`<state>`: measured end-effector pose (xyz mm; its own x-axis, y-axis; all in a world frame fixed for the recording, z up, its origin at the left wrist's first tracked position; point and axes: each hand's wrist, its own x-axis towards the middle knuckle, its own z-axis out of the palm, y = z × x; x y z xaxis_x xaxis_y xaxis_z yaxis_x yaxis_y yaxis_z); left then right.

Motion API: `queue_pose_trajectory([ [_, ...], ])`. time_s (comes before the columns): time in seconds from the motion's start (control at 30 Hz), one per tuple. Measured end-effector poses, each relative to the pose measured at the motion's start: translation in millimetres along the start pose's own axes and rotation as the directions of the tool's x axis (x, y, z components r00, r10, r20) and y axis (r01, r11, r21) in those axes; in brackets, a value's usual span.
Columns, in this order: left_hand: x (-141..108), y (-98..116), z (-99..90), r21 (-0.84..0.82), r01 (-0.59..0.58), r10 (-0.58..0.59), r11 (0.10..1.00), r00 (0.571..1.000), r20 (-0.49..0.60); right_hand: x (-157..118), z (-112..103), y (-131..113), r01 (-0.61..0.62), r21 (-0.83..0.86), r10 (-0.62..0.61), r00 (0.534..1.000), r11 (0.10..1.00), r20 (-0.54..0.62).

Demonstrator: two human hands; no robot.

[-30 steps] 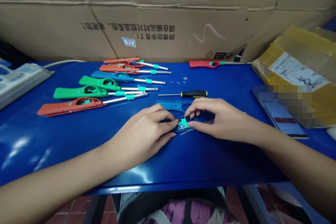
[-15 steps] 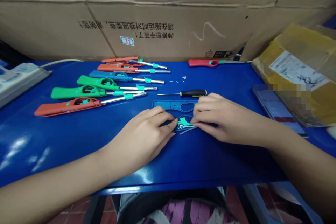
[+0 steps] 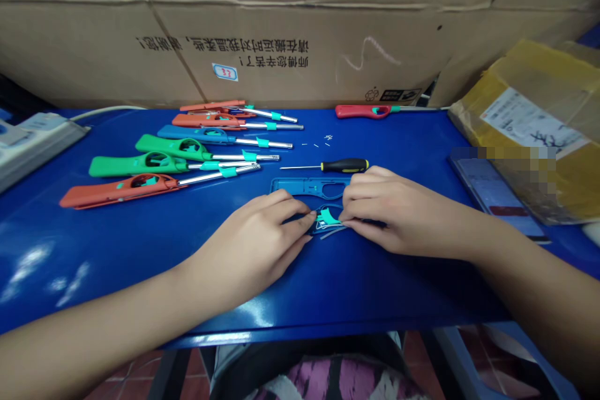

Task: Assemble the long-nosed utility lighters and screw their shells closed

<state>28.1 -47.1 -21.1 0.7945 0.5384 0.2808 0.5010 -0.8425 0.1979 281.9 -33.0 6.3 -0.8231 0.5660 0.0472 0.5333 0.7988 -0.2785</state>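
- The opened blue lighter (image 3: 323, 225) lies right between the two hands, its green trigger (image 3: 329, 217) just past the left fingertips.
- Left hand (image 3: 276, 225): thumb and forefinger pinch the lighter's near-left part.
- Right hand (image 3: 375, 209): fingertips bunched and touching the trigger's right end — exactly what they grip is hidden, so I cannot tell.
- A thin clear strip (image 3: 332, 234) lies just below the right fingertips, on the wearer's side.
- Just beyond both hands sits the other blue shell half (image 3: 297, 187), its right end partly behind the right hand.
- Past that, a screwdriver (image 3: 344, 165), handle near the right knuckles; small white bits (image 3: 328, 137) farther out.
- Beyond the left hand, to its left, six lighters (image 3: 140, 165); a red one (image 3: 363, 112) far ahead of the right.
- Right of the right hand: a flat phone-like thing (image 3: 509, 212) and a taped box (image 3: 525, 112).
- A big carton (image 3: 225, 44) walls off the far side; blue table top (image 3: 140, 250) spreads left of the left hand, its front edge nearer the wearer than both hands.
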Motion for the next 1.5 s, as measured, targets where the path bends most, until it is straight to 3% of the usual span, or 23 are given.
queue_pose_trajectory([
  [0.2, 0, 2, -1.2, -0.037, 0.022, -0.022, 0.999, 1.0, 0.005, -1, 2, 0, -0.034, 0.024, 0.033, 0.999, 0.999, 0.011],
  [0.37, -1, 3, 0.0, -0.116, 0.113, -0.111, 0.987, 0.993, 0.025, 1, 3, 6, -0.118, 0.273, 0.121, 0.993, 0.955, 0.004],
  [0.5, -3, 3, 2.3, -0.118, 0.105, -0.101, 0.988, 0.994, 0.04, 3, 3, 7, -0.197, 0.372, 0.196, 0.98, 0.907, 0.041],
  [0.67, -4, 3, 4.7, -0.095, 0.075, -0.071, 0.993, 0.996, 0.051, 6, 10, 6, -0.234, 0.396, 0.254, 0.967, 0.888, 0.001],
  [0.9, -4, 1, 8.6, -0.141, 0.073, -0.077, 0.987, 0.997, -0.018, 10, 16, 0, -0.307, 0.435, 0.336, 0.942, 0.847, 0.01],
  [1.17, -5, 3, 8.1, -0.183, 0.088, -0.097, 0.979, 0.994, -0.041, 10, 18, -3, -0.276, 0.428, 0.322, 0.946, 0.861, -0.037],
  [1.5, -2, 6, 8.0, -0.265, 0.218, -0.208, 0.939, 0.976, 0.067, 11, 25, 2, -0.387, 0.436, 0.459, 0.886, 0.813, -0.069],
])
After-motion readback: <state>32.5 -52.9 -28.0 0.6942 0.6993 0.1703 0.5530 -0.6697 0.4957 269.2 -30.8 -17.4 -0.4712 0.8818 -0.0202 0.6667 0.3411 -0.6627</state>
